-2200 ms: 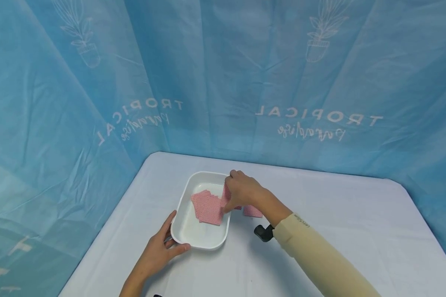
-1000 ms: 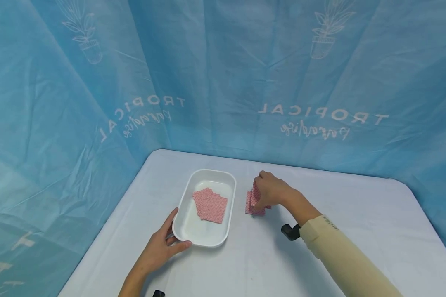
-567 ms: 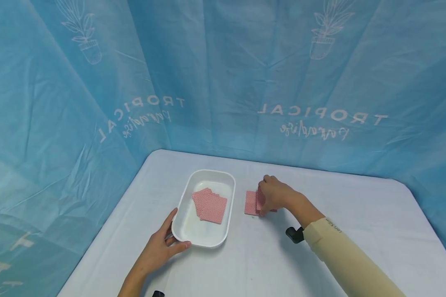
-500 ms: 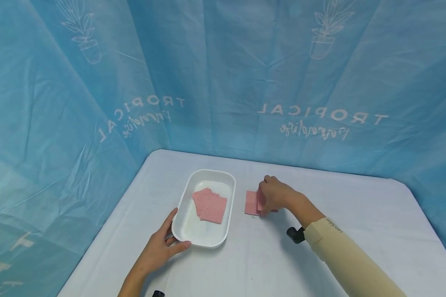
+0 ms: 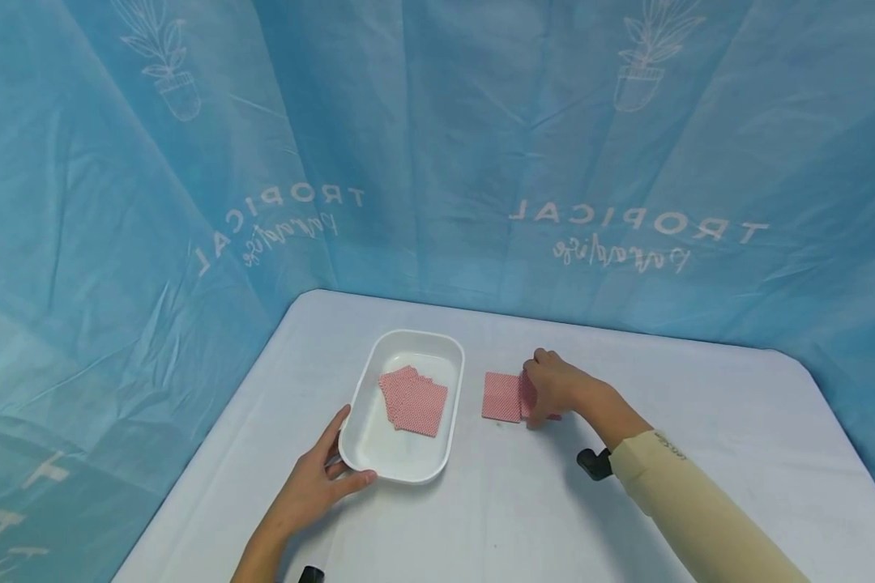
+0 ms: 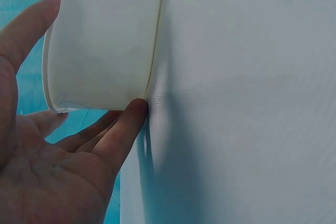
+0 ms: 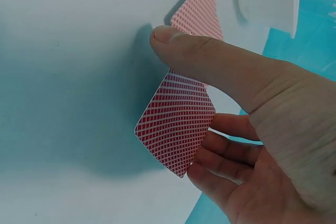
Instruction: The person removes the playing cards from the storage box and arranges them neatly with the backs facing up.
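Note:
My left hand [image 5: 308, 489] grips the near left corner of a white tray [image 5: 360, 441], thumb along the near end and fingers on the left side. In the left wrist view its fingertips press the wall of the tray [image 6: 105, 51]. Several playing cards [image 5: 420, 407] with red patterned backs lie overlapping inside the tray. My right hand [image 5: 554, 387] pinches a playing card [image 7: 176, 124] between thumb and fingers, bowing it in the right wrist view. Close beside it, a small stack of playing cards [image 5: 501, 397] lies back up on the tabletop, right of the tray.
A white cloth covers the table [image 5: 700, 429]. Blue printed curtains [image 5: 452, 162] hang along its back and sides. A black camera mount [image 5: 594, 464] sits at my right wrist, with another dark piece [image 5: 311, 575] near my left wrist.
My right hand has moved from over the tray to the right with a playing card, then shifted further right off the table stack, uncovering it. My left hand and the tray stay put.

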`<state>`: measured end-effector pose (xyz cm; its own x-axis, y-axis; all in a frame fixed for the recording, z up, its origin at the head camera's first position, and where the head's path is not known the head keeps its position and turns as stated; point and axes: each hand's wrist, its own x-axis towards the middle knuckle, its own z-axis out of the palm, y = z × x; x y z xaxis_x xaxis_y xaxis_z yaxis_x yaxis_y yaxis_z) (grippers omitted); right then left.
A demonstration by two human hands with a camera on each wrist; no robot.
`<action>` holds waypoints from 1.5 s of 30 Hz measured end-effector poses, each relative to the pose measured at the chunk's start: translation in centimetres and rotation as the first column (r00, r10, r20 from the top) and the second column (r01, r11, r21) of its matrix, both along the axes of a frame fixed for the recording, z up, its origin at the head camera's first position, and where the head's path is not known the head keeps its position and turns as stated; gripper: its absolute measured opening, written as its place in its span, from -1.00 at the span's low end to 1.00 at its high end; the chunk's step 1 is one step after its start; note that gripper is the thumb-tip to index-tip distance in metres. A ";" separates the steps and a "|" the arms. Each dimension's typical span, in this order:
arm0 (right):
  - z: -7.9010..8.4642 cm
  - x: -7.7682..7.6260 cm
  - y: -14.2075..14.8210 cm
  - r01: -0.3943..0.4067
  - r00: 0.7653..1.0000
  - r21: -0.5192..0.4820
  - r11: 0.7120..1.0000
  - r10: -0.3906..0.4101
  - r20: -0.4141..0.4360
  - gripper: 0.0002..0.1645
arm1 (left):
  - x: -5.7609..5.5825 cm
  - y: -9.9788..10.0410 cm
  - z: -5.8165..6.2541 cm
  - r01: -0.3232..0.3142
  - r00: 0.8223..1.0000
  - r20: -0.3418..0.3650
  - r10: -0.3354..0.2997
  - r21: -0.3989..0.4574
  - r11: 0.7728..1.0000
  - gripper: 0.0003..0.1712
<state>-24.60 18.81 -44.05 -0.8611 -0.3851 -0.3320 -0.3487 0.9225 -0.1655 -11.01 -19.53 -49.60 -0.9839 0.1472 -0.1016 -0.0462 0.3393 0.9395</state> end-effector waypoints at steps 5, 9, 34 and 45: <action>-0.1 0.2 0.2 0.008 1.000 0.006 1.000 -0.008 0.015 -0.02 | 0.0 0.1 0.1 0.004 1.000 0.005 -0.004 -0.004 1.000 0.26; -0.2 0.2 0.5 0.013 1.000 0.035 0.999 -0.013 0.015 -0.05 | 0.0 0.1 0.1 0.009 1.000 0.005 -0.009 -0.003 1.000 0.26; -0.3 0.0 0.0 -0.014 0.999 0.062 0.998 0.012 0.038 -0.07 | 0.2 -0.4 0.0 -0.022 1.000 0.013 0.022 -0.037 0.999 0.21; 1.3 -0.1 -0.5 -0.041 0.999 -0.041 0.998 0.040 -0.025 0.01 | 0.0 0.1 0.0 0.002 1.000 0.019 -0.002 0.008 1.000 0.21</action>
<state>-24.68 18.35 -42.70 -0.8519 -0.4331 -0.2944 -0.3904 0.9000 -0.1941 -11.03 -19.38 -49.63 -0.9814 0.1503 -0.1193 -0.0635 0.3324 0.9410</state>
